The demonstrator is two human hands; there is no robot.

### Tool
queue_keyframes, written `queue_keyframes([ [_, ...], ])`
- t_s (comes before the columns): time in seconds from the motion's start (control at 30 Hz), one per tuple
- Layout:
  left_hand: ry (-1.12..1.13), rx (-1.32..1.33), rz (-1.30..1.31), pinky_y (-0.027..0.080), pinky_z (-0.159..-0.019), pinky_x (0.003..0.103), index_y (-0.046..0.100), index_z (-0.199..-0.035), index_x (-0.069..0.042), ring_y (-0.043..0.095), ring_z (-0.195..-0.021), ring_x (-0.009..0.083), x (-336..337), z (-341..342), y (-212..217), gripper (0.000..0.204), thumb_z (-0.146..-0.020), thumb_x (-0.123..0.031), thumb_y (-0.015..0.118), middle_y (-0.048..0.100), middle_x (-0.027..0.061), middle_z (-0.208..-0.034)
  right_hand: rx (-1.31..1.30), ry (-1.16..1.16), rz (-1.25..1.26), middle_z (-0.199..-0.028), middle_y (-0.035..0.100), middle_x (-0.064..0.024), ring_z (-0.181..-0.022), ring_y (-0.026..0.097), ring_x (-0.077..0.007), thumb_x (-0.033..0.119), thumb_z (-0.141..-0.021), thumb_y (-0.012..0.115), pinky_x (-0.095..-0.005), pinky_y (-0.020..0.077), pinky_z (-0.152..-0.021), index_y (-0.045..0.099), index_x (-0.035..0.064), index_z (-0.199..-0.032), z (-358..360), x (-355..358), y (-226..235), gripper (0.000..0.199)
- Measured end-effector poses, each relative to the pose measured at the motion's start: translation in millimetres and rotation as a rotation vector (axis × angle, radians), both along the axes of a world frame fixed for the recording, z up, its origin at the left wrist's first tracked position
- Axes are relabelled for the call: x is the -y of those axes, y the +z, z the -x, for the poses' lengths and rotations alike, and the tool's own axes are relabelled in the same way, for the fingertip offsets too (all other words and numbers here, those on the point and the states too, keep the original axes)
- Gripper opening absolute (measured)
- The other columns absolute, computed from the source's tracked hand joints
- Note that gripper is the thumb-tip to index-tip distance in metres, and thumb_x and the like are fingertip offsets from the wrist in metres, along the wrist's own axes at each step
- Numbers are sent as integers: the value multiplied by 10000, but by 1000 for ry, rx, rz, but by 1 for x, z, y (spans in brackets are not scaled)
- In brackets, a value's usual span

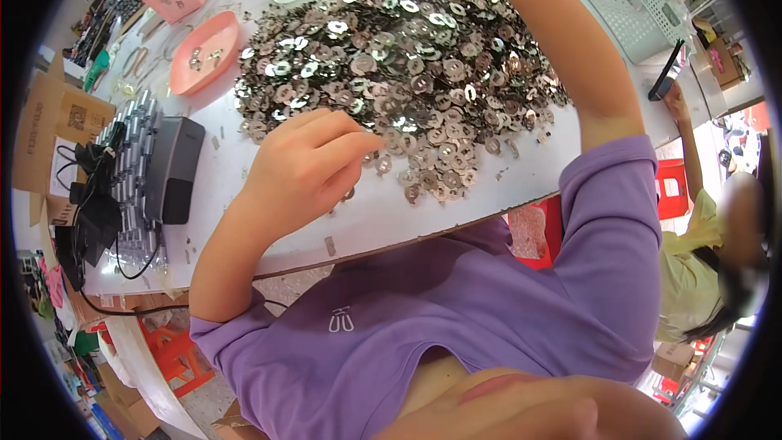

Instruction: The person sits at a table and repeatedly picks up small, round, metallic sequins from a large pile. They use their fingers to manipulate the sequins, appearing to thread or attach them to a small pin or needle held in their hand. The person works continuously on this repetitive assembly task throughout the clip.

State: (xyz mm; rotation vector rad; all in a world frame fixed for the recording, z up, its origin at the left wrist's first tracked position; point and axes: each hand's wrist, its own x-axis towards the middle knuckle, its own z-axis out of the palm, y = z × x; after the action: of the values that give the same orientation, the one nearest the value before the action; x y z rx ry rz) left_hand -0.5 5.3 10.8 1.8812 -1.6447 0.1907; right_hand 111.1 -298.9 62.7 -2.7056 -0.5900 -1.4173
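your left hand [305,165] rests at the near edge of the pile of small metal washers [407,65] on the white table [244,220], thumb and forefinger pressed together on what appears to be one washer; the piece itself is hidden by the fingers. your right arm reaches over the far side of the pile and the hand is out of view, so its state cannot be told. draw single washers from the loose near fringe of the pile, not from its thick centre, and keep the wrist low. the pink dish [205,53] lies left of the pile; the black box [173,167] lies nearer, also to its left.
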Motion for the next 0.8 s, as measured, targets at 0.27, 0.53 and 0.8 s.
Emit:
queue_keyframes([
  [0.27, 109, 49, 221, 468, -558, 314, 607, -912, -76, 561, -626, 209, -2, -10, -2, 239, -693, 11, 644, 571, 49, -740, -308, 110, -395, -814, 642, -155, -756, 613, -270, 130, -739, 637, -352, 478, -673, 662, 10, -786, 8, -5, -19, 132],
  [0.53, 18, 194, 348, 470, -522, 289, 575, -920, -24, 596, -605, 210, 4, -1, -8, 310, -655, 70, 706, 623, 82, -733, -629, 558, -146, -839, 593, -107, -780, 575, -281, 103, -707, 705, -350, 474, -664, 600, 22, -898, 165, -100, -44, 233],
  [0.8, -82, 290, 432, 464, -521, 298, 598, -882, -10, 571, -612, 204, 8, -1, -19, 261, -628, -35, 653, 613, 74, -766, -415, 637, -235, -713, 494, -60, -671, 515, -234, 73, -703, 676, -330, 449, -574, 556, 45, -779, 174, -104, -65, 144],
])
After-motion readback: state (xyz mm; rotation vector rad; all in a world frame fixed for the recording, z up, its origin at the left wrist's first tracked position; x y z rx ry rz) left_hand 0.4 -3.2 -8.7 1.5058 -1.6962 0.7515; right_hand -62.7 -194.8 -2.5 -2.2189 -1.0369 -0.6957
